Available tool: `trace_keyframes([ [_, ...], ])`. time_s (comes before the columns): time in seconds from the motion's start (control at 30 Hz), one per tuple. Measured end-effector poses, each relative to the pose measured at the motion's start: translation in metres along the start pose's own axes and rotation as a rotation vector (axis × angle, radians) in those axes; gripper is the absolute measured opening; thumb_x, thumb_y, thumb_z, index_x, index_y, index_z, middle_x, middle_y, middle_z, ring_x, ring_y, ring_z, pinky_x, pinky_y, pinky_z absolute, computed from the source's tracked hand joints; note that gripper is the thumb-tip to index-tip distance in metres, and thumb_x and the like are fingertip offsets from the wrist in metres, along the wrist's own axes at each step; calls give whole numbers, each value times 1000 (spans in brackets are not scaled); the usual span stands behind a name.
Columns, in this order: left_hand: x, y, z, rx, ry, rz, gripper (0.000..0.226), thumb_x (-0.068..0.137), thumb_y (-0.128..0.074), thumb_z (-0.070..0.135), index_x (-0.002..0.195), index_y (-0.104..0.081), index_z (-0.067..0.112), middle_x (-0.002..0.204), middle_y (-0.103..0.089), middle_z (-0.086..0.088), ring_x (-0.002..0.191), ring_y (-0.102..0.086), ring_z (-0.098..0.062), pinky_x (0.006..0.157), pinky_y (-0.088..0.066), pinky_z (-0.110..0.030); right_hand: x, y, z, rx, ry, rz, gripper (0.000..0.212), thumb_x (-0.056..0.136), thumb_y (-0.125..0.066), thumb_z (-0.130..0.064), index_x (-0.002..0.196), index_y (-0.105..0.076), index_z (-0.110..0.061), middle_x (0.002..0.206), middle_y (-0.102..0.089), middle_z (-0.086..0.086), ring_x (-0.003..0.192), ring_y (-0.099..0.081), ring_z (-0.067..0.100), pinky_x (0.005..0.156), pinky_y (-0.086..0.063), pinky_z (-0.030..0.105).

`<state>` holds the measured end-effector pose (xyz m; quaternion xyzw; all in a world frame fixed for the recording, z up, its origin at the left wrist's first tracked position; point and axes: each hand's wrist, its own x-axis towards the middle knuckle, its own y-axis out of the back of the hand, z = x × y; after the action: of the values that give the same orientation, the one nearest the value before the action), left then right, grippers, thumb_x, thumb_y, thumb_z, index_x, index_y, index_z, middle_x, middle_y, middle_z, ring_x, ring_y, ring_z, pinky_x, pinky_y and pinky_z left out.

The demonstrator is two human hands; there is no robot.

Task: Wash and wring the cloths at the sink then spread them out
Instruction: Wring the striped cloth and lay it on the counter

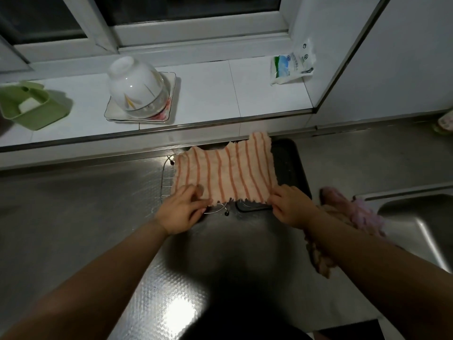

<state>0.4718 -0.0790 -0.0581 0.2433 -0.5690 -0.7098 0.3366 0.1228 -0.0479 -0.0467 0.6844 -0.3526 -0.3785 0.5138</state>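
On the steel counter left of the sink (416,224), I am pinching the striped cloth's (224,171) near corners, left hand (182,211) and right hand (291,208), spreading it over a wire rack (169,173) and dark tray (291,163). Uneven pulling is risking bunching or dragging it off. My right forearm is hiding what are probably more cloths (355,217).

A dim kitchen is shown. A stainless steel counter (73,217) with an embossed pattern is spread below and around the hands, and a bright glare is reflected from it near the forearms. Beyond the hands, a white tiled ledge (208,94) is set under a white-framed window (171,25) with dark panes. A white wall (404,57) is seen at far right.
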Motion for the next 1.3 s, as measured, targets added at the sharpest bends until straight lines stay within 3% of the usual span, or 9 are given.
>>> trace_keyframes([
  [0.2, 16, 7, 37, 182, 64, 218, 29, 92, -48, 36, 89, -69, 17, 98, -60, -7, 90, -54, -28, 56, -52, -35, -17, 0, -8, 114, -65, 113, 34, 90, -44, -37, 104, -66, -16, 101, -63, 2, 85, -58, 18, 70, -51, 31],
  [0.4, 54, -2, 88, 103, -13, 151, 31, 92, -44, 35, 92, -69, 16, 97, -60, -6, 91, -52, -24, 70, -49, -35, -68, -11, -4, 222, -545, 280, 27, 85, -48, -30, 88, -68, -12, 87, -61, 11, 74, -59, 31, 64, -49, 38],
  [0.57, 85, -12, 141, 22, -37, 116, 32, 86, -42, 35, 93, -69, 19, 98, -60, -5, 96, -46, -24, 75, -48, -35, -126, -9, 0, 222, -953, 114, 49, 91, -43, -49, 133, -47, -24, 135, -46, 11, 124, -40, 30, 103, -31, 42],
  [0.73, 105, -17, 184, -67, -50, 82, 24, 87, -50, 30, 94, -70, 19, 97, -60, -6, 96, -54, -29, 76, -49, -38, -143, -6, 13, 347, -978, 240, 44, 98, -46, -30, 139, -42, -16, 149, -32, 12, 133, -33, 28, 109, -29, 38],
  [0.83, 115, -14, 207, -136, -7, -37, 24, 92, -55, 27, 111, -68, 21, 108, -59, -5, 108, -50, -26, 88, -43, -38, -151, -4, 21, 486, -937, 222, 35, 91, -53, -27, 124, -55, -17, 137, -47, 11, 124, -43, 27, 102, -33, 32],
  [0.93, 127, -9, 233, -251, 30, -172, 40, 95, -54, 34, 133, -54, 22, 129, -54, -3, 122, -43, -24, 102, -35, -34, -159, 22, 22, 813, -899, 422, 38, 94, -53, -14, 131, -50, -13, 124, -50, 3, 115, -47, 19, 96, -31, 10],
  [1.1, 158, -3, 280, -551, 25, -376, 80, 82, -67, 49, 150, -31, 24, 150, -39, -6, 138, -32, -24, 116, -25, -35, -180, 61, 38, 1238, -937, 684, 9, 93, -52, -25, 90, -58, -19, 85, -53, 7, 84, -54, 29, 78, -46, 40],
  [1.2, 178, 8, 317, -813, 19, -443, 42, 85, -72, 32, 121, -60, 15, 117, -62, -5, 106, -57, -15, 95, -43, -27, -209, 89, 51, 1349, -905, 766, 10, 95, -49, -19, 86, -54, -21, 77, -51, 5, 69, -50, 19, 61, -42, 30],
  [1.3, 194, 28, 367, -983, -16, -527, 5, 92, -65, 22, 93, -59, 20, 86, -63, 3, 73, -61, -2, 69, -47, -17, -243, 112, 68, 1330, -876, 851, 13, 95, -50, -17, 87, -56, -24, 78, -53, 4, 66, -50, 16, 51, -40, 24],
])
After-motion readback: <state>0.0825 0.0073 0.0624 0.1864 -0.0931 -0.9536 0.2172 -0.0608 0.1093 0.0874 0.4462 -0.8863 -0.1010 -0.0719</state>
